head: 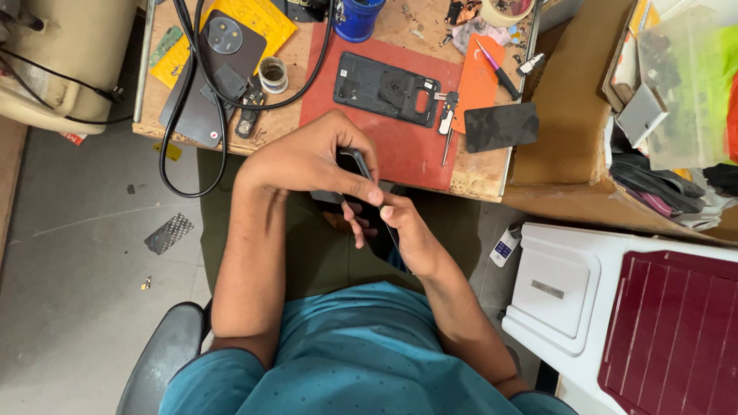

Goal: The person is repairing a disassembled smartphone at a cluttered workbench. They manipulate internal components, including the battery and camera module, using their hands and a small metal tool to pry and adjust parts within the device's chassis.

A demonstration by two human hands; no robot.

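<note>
Your left hand clamps over the top end of a dark phone; your right hand grips its lower end from beneath, fingers curled on the edge. The phone sits between both palms, above your lap, just off the table's near edge. On the table's red mat lies an opened phone frame, tweezers just beside it.

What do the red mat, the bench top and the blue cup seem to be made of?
Red mat: probably rubber or silicone, matte, lying flat with no glare.
Bench top: seems wood or board, bare, with a scuffed, stained brown surface.
Blue cup: likely plastic, glossy, with a smooth even colour.
</note>
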